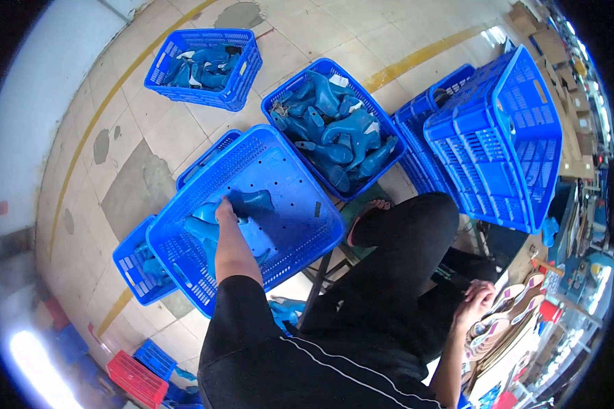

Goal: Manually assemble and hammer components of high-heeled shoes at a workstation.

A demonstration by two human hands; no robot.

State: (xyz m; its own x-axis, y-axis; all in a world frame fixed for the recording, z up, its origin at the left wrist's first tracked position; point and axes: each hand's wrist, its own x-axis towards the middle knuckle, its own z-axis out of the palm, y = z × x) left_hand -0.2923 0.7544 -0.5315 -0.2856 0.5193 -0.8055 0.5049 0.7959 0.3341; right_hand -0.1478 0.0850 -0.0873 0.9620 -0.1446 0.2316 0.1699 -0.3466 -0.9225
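My left hand (225, 210) reaches down into a large blue plastic crate (293, 170), its fingers closed round the end of a blue shoe last (254, 200). More blue lasts (203, 228) lie beside my left forearm in the same crate, partly hidden by it. Off to the right, my right hand (477, 300) is raised next to my thigh with its fingers curled. Whatever might be inside those fingers is hidden. Close by that hand lies a row of pale shoe soles or insoles (501, 327).
Another blue crate (280, 87) full of lasts stands beyond; a further filled crate (242, 92) sits at the far left. Empty-looking blue crates (471, 160) are stacked on the right. A red crate (138, 377) is at lower left. Tiled floor (177, 129) bears yellow lines.
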